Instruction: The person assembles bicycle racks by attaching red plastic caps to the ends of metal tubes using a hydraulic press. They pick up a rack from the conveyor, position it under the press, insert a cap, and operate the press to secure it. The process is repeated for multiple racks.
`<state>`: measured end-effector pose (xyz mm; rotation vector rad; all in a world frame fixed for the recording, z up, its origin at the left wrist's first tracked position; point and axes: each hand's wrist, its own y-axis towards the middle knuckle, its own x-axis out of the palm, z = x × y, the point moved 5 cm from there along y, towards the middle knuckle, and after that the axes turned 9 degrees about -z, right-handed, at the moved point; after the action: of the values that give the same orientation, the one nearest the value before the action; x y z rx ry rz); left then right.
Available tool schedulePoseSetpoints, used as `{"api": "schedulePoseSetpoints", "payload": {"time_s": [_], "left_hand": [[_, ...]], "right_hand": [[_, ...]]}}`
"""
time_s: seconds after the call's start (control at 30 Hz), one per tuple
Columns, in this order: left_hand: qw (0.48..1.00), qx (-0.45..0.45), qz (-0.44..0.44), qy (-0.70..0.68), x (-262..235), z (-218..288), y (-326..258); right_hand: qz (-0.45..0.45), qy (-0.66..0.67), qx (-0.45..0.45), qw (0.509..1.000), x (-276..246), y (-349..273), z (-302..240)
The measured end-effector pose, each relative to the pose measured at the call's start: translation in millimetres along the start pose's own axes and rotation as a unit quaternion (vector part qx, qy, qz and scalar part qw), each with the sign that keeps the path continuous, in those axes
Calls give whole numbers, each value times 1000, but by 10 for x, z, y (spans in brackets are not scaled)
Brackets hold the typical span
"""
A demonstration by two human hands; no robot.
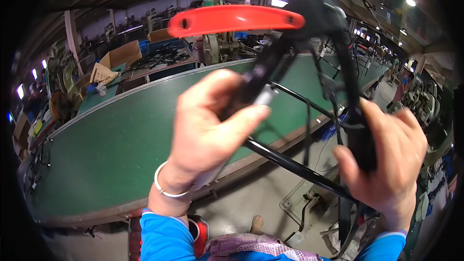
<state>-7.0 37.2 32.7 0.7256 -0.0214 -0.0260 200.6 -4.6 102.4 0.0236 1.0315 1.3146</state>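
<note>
Left grip (205, 128) and right grip (390, 157) both pinch the black frame (297, 167) – hold it steady (mind the red strip (237, 20)) – and don't bump the table (121, 140).

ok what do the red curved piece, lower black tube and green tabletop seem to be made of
Red curved piece: probably glossy moulded plastic, given its bright highlight.
Lower black tube: likely painted metal, with a shiny streak along it.
Green tabletop: smooth, low sheen; perhaps rubber sheet or painted board.
</note>
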Motion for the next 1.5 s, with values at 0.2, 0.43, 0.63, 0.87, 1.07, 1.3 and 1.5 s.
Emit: {"api": "schedulePoseSetpoints", "payload": {"time_s": [0.2, 0.43, 0.63, 0.87, 1.07, 1.3, 1.5], "left_hand": [[981, 61, 115, 142, -243, -213, 126], [930, 114, 252, 243, -611, -1688, 488], [900, 102, 296, 303, -248, -2752, 932], [876, 41, 264, 401, -11, -3747, 1935], [834, 85, 314, 447, -526, -3783, 2580], [790, 3, 194, 582, -665, -3909, 2763], [867, -108, 47, 484, -127, -3870, 1453]], "right_hand": [[80, 74, -94, 990, 629, 426, 314], [139, 105, -177, 969, 2201, 1039, 619], [145, 150, -75, 975, 3626, 850, 998], [121, 196, 182, 956, 4755, 687, 1466], [70, 390, 99, 913, 5122, 17, 700], [-126, 526, 191, 819, 5420, -1388, -174], [-324, 539, 252, 736, 5379, -2845, -1157]]}}
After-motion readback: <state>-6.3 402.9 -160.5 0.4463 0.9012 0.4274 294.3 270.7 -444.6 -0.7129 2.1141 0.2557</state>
